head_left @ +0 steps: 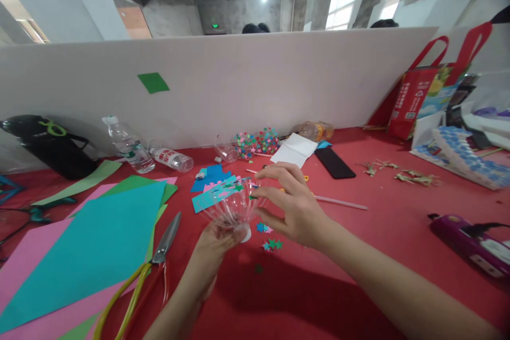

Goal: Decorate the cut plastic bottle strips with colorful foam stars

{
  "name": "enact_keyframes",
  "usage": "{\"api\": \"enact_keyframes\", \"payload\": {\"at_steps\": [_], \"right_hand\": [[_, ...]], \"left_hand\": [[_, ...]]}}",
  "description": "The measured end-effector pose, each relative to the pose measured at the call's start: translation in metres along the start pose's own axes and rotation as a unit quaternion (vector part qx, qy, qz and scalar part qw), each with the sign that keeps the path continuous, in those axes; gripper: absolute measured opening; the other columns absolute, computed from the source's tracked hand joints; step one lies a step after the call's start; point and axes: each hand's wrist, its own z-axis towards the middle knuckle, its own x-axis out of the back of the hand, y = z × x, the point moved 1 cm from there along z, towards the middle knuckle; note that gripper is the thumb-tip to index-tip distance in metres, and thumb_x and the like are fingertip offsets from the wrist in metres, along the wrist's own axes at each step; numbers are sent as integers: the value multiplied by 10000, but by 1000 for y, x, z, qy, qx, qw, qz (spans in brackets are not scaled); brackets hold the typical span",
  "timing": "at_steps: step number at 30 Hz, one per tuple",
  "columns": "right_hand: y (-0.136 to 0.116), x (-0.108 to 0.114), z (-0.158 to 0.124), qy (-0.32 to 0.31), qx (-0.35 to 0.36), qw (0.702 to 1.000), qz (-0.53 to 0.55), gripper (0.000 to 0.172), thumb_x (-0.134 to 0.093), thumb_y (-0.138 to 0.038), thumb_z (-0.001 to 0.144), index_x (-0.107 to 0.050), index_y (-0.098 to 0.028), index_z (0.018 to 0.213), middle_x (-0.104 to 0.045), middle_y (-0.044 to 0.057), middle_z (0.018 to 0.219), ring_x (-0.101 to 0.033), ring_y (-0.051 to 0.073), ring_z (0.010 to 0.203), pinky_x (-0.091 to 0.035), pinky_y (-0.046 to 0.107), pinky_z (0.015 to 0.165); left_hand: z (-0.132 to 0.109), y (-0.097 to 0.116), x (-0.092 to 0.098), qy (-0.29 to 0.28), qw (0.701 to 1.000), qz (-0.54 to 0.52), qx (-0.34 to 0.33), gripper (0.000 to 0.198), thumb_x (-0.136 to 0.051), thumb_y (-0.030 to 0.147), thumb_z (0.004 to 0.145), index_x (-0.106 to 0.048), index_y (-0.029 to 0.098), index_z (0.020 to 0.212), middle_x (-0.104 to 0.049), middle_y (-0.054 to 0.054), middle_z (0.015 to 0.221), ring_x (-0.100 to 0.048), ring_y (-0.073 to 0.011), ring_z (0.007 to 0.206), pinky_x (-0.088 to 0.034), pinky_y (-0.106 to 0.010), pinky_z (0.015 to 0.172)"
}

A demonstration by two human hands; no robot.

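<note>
Near the middle of the red table, my left hand (218, 241) grips the neck end of a clear plastic bottle piece (235, 207), cut into strips that fan outward. My right hand (289, 199) is at the right side of the strips, its thumb and fingers apart; a small green star (252, 197) shows by its fingertips, and whether they touch it is unclear. Below the hands lie blue stars (262, 227) and green stars (272, 244). Behind the strips are a patterned turquoise strip (205, 201) and blue paper pieces (215, 174).
Scissors (165, 244) and coloured paper sheets (99, 239) lie at left, with plastic bottles (129, 146) and a black bottle (51, 146) behind. A star-covered item (257, 142), white paper (295, 150), a phone (334, 162) and a glue gun (470, 241) are also around.
</note>
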Motion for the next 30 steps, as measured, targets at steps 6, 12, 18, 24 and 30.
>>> {"api": "enact_keyframes", "payload": {"at_steps": [6, 12, 18, 24, 30], "right_hand": [[-2, -2, -3, 14, 15, 1000, -2, 80, -614, -202, 869, -634, -212, 946, -622, 69, 1118, -492, 228, 1090, -432, 441, 950], [-3, -4, -4, 24, 12, 1000, 5, 79, -597, -157, 871, -619, -231, 886, -633, 42, 1107, -498, 224, 1077, -434, 439, 946], [-3, -5, -5, 27, 2, 1000, 13, 102, -611, -183, 866, -607, -221, 960, -622, 58, 1144, -491, 224, 1101, -430, 441, 960], [-5, -2, -4, 19, 13, 1000, 16, 182, -623, -193, 845, -604, -241, 1020, -604, 61, 1166, -497, 226, 1116, -426, 453, 978], [-9, 11, -5, 50, 45, 997, 39, 333, -621, -91, 750, -602, -230, 1053, -598, 56, 1180, -521, 232, 1113, -442, 461, 994]], "left_hand": [[-3, 4, -5, 6, 999, 26, -25, 320, -818, 287, 579, -675, 187, 847, -723, -25, 822, -657, -205, 807, -476, -304, 815], [-5, 3, -7, 29, 998, 34, -38, 316, -829, 251, 535, -682, 185, 807, -706, -11, 752, -647, -186, 729, -489, -272, 716], [-4, 2, -7, 34, 999, 2, -34, 379, -842, 227, 496, -678, 195, 837, -715, -11, 777, -660, -190, 753, -505, -281, 740], [-3, 9, -10, 46, 998, -4, -41, 345, -841, 185, 466, -658, 195, 759, -717, -8, 772, -657, -186, 740, -501, -271, 708], [1, 5, -4, 82, 995, -22, -60, 352, -848, 224, 435, -668, 204, 737, -719, -11, 728, -672, -218, 778, -499, -315, 787]]}}
